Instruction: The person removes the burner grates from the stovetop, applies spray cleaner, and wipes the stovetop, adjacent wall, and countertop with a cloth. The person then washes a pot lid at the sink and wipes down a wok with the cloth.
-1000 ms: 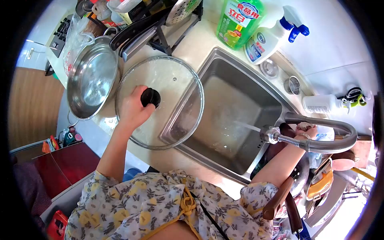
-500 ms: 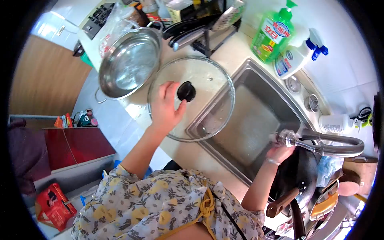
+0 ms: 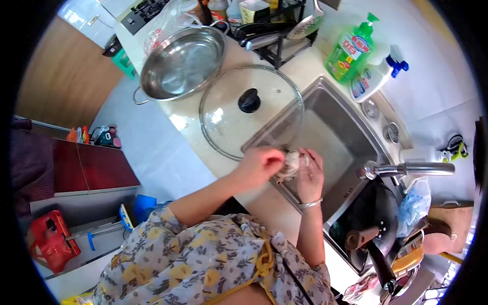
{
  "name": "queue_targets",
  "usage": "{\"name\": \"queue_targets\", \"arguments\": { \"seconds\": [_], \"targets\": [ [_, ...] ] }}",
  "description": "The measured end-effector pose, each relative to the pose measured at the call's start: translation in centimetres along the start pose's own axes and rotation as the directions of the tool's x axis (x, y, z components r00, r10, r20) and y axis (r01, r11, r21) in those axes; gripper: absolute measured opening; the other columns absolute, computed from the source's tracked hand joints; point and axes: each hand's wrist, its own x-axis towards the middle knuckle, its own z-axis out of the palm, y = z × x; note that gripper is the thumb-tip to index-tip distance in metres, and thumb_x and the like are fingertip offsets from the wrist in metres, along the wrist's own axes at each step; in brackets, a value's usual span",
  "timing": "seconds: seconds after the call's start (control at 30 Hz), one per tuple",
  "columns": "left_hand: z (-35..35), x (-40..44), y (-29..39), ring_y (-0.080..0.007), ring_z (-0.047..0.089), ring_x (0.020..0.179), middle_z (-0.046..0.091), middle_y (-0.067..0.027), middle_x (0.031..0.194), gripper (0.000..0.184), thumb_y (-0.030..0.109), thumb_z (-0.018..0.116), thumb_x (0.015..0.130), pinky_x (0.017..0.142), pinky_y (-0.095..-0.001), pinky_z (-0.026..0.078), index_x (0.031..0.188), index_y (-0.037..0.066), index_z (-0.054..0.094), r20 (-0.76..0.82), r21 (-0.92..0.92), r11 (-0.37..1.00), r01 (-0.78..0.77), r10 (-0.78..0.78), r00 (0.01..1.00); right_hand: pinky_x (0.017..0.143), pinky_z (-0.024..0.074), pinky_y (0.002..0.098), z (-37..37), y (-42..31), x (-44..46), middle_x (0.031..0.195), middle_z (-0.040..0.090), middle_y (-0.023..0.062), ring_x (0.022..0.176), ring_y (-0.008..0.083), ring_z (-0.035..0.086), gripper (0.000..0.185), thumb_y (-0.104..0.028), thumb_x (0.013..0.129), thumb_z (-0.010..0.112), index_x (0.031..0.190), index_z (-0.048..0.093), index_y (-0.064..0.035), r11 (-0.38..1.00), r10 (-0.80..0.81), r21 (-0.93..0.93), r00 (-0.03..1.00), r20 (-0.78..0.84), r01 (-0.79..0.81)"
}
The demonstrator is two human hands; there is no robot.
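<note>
The green bottle [image 3: 348,57] is labelled 立白. A pale wad [image 3: 290,165] is grasped by the right hand [image 3: 310,178]; the left hand [image 3: 258,165] is curled, grip unclear.

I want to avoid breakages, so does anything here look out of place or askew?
The glass lid stands out: it lies partly on the counter and partly over the sink, so it looks unevenly supported and might tip if pushed. I see no clear damage.

Looks like a home kitchen, judging by sink [image 3: 330,145], tap [image 3: 427,169], steel pot [image 3: 183,63], black pan [image 3: 378,206] and green soap bottle [image 3: 349,55] around worktop [image 3: 195,134].
</note>
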Motion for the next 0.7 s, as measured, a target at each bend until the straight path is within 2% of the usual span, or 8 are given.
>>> {"name": "queue_targets", "arguments": {
  "seconds": [0.1, 0.17, 0.23, 0.37, 0.57, 0.63, 0.67, 0.7],
  "targets": [
    [-2.3, -1.1, 0.3, -0.0202, 0.065, 0.083, 0.065, -0.0101, 0.098, 0.025, 0.012, 0.07, 0.085, 0.071, -0.0318, 0.052, 0.106, 0.0, 0.065, -0.004, -0.114, 0.991, 0.066, -0.067, 0.998, 0.093, 0.0451, 0.0321, -1.5, -6.3, -0.3, 0.113, 0.055, 0.0122, 0.105, 0.0231, 0.056, 0.027, -0.012, 0.095, 0.059, 0.118, 0.067, 0.0002, 0.967, -0.012, 0.255, 1.0, -0.004, 0.013],
    [-2.3, -1.4, 1.5, -0.0209, 0.064, 0.079, 0.064, -0.0103, 0.091, 0.028, 0.013, 0.071, 0.083, 0.071, -0.0322, 0.052, 0.108, 0.0, 0.064, -0.043, -0.172, 0.984, 0.038, -0.046, 0.998, 0.092, 0.0456, 0.0321, -1.6, -5.8, 0.6, 0.112, 0.055, 0.0116, 0.104, 0.022, 0.056, 0.028, -0.014, 0.095, 0.06, 0.118, 0.067, 0.0001, 0.971, -0.019, 0.24, 0.999, 0.036, 0.01],
    [-1.4, -1.2, 2.5, -0.0208, 0.064, 0.081, 0.063, -0.0079, 0.091, 0.032, 0.013, 0.071, 0.083, 0.072, -0.0325, 0.052, 0.112, 0.001, 0.062, -0.157, -0.075, 0.947, -0.311, 0.297, 0.942, 0.09, 0.0462, 0.0321, -1.1, -5.9, 0.6, 0.112, 0.055, 0.011, 0.103, 0.021, 0.056, 0.029, -0.015, 0.095, 0.06, 0.118, 0.067, 0.0, 0.974, -0.04, 0.227, 0.997, 0.07, 0.023],
    [-3.0, -1.6, 3.0, -0.0153, 0.062, 0.077, 0.065, -0.008, 0.089, 0.022, 0.012, 0.069, 0.086, 0.07, -0.0299, 0.05, 0.104, 0.0, 0.064, 0.027, -0.171, 0.963, -0.208, 0.216, 0.976, 0.086, 0.0485, 0.0313, -1.1, -7.5, 0.8, 0.109, 0.059, 0.0116, 0.097, 0.0181, 0.059, 0.028, -0.018, 0.094, 0.062, 0.117, 0.068, -0.0015, 0.982, -0.166, 0.077, 0.983, -0.083, 0.172],
    [-9.1, -4.1, 1.3, -0.0136, 0.059, 0.068, 0.064, -0.0081, 0.083, 0.011, 0.009, 0.062, 0.09, 0.06, -0.0274, 0.045, 0.095, -0.001, 0.064, -0.053, -0.118, 0.976, -0.182, 0.176, 0.983, 0.069, 0.0508, 0.0255, 1.8, -8.7, -0.2, 0.089, 0.069, 0.0108, 0.065, 0.0134, 0.063, 0.026, -0.016, 0.098, 0.059, 0.111, 0.063, 0.006, 0.959, 0.038, 0.281, 0.998, -0.044, -0.024],
    [-12.5, -5.3, -0.8, -0.0122, 0.058, 0.068, 0.062, -0.0072, 0.08, 0.01, 0.008, 0.06, 0.09, 0.061, -0.0261, 0.045, 0.094, 0.0, 0.065, -0.103, -0.14, 0.962, -0.234, 0.221, 0.97, 0.069, 0.0495, 0.0244, 4.0, -10.2, -0.5, 0.087, 0.069, 0.0094, 0.065, 0.0138, 0.063, 0.02, -0.014, 0.095, 0.063, 0.106, 0.065, 0.0028, 0.89, 0.102, 0.419, 0.973, 0.205, -0.181],
    [-14.9, -6.5, -2.5, -0.0105, 0.058, 0.072, 0.063, -0.0054, 0.081, 0.012, 0.008, 0.058, 0.092, 0.064, -0.0254, 0.047, 0.097, -0.001, 0.065, -0.055, -0.288, 0.955, -0.073, 0.059, 0.997, 0.065, 0.0492, 0.0257, 6.6, -10.1, 0.2, 0.086, 0.068, 0.0095, 0.066, 0.0152, 0.062, 0.016, -0.01, 0.092, 0.066, 0.104, 0.066, 0.0003, 0.954, -0.217, 0.242, 0.966, 0.142, 0.178],
    [-16.7, -7.3, -4.0, -0.0105, 0.058, 0.072, 0.063, -0.0054, 0.081, 0.012, 0.008, 0.058, 0.092, 0.064, -0.0254, 0.047, 0.097, -0.001, 0.065, -0.044, -0.29, 0.954, -0.079, 0.069, 0.997, 0.06, 0.0479, 0.0276, 8.9, -10.1, 0.1, 0.084, 0.066, 0.0115, 0.07, 0.0157, 0.062, 0.014, -0.006, 0.086, 0.069, 0.098, 0.065, -0.001, 0.969, -0.228, 0.134, 0.964, 0.14, 0.209]
  ]
}}
